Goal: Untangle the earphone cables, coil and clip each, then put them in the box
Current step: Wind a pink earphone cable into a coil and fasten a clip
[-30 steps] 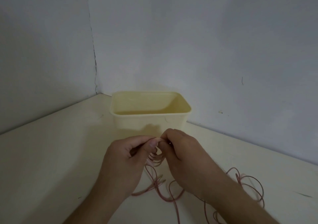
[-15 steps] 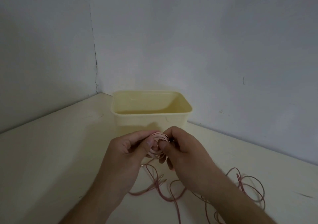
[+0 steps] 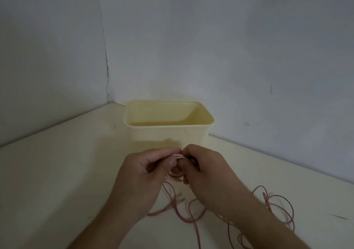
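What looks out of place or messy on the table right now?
Loose pink cable lies in tangled loops on the table, near the right hand. Both hands, with the left hand, pinch a small coil. The box stands upright.

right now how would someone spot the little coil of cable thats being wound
Start at the cream box in the corner of the table. Just in front of it the left hand and right hand pinch a small pink coil. Unlike the loose cable on the table, it is tightly wound.
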